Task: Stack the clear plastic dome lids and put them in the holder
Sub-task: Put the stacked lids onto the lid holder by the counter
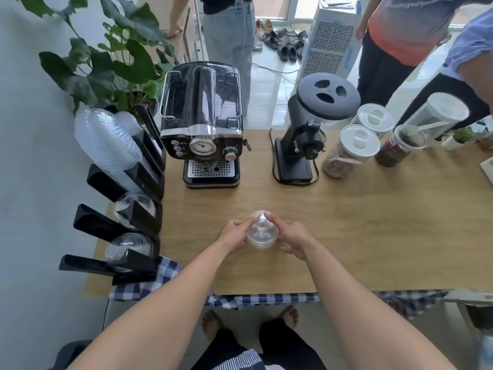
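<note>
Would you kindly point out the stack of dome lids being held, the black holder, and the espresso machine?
stack of dome lids [261, 232], head view, on the clear top.
black holder [141, 218], head view, on a front divider.
espresso machine [203, 146], head view, on the gauge.

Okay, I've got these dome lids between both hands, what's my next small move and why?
Probably carry the lid stack, held by left hand and right hand, left to the black holder; its near slots each hold just one dome lid.

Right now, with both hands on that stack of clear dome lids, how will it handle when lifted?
The dome lid stack is thin clear plastic, so probably light and flexible under a squeeze. Its smooth rounded sides may slip between the left hand and right hand.
</note>
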### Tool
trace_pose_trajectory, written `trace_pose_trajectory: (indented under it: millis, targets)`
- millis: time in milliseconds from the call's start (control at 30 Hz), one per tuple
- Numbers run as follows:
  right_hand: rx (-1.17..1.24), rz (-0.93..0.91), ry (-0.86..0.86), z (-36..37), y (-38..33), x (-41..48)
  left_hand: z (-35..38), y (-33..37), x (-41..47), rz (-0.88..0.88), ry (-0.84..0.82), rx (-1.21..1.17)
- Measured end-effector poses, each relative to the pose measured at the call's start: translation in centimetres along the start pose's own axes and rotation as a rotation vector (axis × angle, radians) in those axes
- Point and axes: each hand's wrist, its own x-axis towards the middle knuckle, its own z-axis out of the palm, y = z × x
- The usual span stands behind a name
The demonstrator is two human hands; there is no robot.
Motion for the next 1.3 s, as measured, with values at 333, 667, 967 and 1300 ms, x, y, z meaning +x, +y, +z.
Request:
trace_pose_trajectory:
  millis: [333, 667, 967, 1300]
  targets:
    - [0.041, -0.093, -0.039, 2.9, -3.0, -2.3, -3.8, 2.7, -2.5, 0.097, -0.017, -0.041]
    - [-0.084, -0.236, -0.061, 8.0, -8.9, -7.0, -11.5, 8.3, -9.7, 0.269, 0.072, 0.160]
    - [-0.383, -0.435, -0.199, 16.3, -14.3, -13.8, -22.2, 10.5, -19.3, 0.375, 0.143, 0.175]
    - [-0.719, -0.462, -0.323, 26.9, -14.2, -16.4, -31.9, 5.3, -24.6, 0.287, 0.264, 0.105]
